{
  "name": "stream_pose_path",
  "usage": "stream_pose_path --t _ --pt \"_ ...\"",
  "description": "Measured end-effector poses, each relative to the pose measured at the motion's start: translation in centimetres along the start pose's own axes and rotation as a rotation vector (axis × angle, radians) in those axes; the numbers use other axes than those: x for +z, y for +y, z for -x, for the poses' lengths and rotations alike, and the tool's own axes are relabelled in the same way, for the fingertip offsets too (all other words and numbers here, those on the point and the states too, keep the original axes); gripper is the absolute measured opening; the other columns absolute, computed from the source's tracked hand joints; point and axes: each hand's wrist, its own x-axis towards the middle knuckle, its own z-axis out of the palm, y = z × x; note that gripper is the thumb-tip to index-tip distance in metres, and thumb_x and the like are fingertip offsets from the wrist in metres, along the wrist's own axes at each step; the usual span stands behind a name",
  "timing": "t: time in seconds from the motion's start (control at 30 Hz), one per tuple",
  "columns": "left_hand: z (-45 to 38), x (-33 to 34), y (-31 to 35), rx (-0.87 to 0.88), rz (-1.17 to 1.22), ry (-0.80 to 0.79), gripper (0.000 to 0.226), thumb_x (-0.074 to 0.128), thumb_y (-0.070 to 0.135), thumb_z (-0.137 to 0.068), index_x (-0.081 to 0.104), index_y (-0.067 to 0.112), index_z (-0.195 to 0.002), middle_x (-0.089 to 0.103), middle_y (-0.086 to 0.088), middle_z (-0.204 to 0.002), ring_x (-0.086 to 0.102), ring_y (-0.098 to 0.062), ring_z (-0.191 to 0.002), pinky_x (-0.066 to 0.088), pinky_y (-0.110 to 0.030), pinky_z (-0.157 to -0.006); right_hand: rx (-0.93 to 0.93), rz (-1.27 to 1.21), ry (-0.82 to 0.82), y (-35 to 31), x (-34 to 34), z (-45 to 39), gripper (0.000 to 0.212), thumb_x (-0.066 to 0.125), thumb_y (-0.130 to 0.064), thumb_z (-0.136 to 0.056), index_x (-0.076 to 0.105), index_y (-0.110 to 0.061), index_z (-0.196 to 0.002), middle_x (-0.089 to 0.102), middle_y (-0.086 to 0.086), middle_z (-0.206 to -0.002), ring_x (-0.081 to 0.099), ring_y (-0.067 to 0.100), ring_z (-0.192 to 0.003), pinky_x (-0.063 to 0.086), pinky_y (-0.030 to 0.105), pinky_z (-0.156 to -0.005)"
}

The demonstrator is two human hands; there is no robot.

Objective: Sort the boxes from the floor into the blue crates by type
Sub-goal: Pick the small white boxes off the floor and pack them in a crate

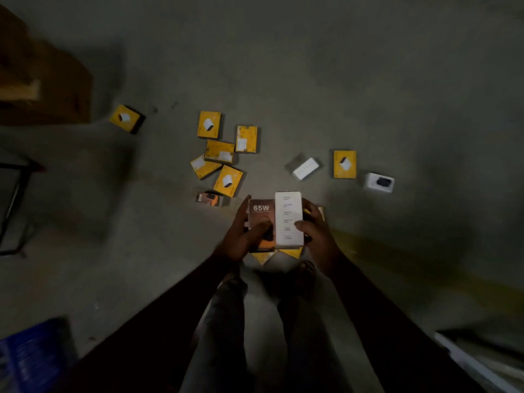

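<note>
Boxes in hand, lower centre of frame: dark 65W box (261,222) in left hand (243,236), white box (288,219) in right hand (314,231), side by side and touching; each grip curled round its box. Judged light, stiff card, smooth faces; best held across the long edges. Yellow corners show beneath. Yellow boxes (209,124) and others lie scattered on the floor (368,80) above centre. Blue crate (31,358) sits lower left.

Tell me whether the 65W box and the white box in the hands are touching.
Touching. The head view shows the 65W box and the white box held side by side, long edges meeting with no gap.
</note>
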Motion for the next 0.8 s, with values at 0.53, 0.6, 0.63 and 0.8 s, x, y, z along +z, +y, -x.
stream_pose_path --t 0.53,0.6,0.63,0.8 --pt "22.8 13.1 7.2 0.07 -0.163 -0.506 0.068 0.082 0.045 -0.072 0.057 0.026 -0.133 0.072 -0.004 -0.118 0.07 -0.021 -0.109 0.056 -0.042 -0.092 -0.238 -0.239 0.379 2.6 -5.1 34.7 0.061 0.071 -0.01 -0.092 0.044 -0.023 -0.145 0.065 0.004 -0.137 0.065 0.029 -0.123 0.058 0.054 -0.091" --pt "25.6 14.1 6.5 0.111 -0.219 -0.572 0.056 0.08 0.028 -0.083 0.057 0.02 -0.134 0.073 -0.004 -0.118 0.07 -0.021 -0.109 0.056 -0.035 -0.089 -0.309 -0.254 0.433 4.7 -4.8 37.9 0.063 0.073 -0.011 -0.091 0.044 -0.018 -0.147 0.062 0.009 -0.14 0.062 0.032 -0.126 0.055 0.055 -0.096" --pt "26.9 14.8 5.9 0.118 -0.244 -0.612 0.05 0.077 0.02 -0.087 0.057 0.017 -0.133 0.073 -0.004 -0.118 0.07 -0.021 -0.109 0.056 -0.031 -0.088 -0.334 -0.265 0.473 5.8 -4.7 39.5 0.063 0.074 -0.011 -0.091 0.045 -0.016 -0.147 0.061 0.01 -0.141 0.061 0.033 -0.127 0.054 0.055 -0.098" --pt "33.8 20.4 3.3 0.12 -0.467 -0.808 0.076 0.084 0.053 -0.069 0.055 0.029 -0.136 0.07 0.007 -0.123 0.069 -0.013 -0.11 0.056 -0.042 -0.098 -0.399 -0.405 0.751 11.3 -5.7 48.4 0.07 0.081 -0.024 -0.085 0.046 -0.027 -0.145 0.062 0.004 -0.14 0.061 0.028 -0.128 0.057 0.048 -0.095"
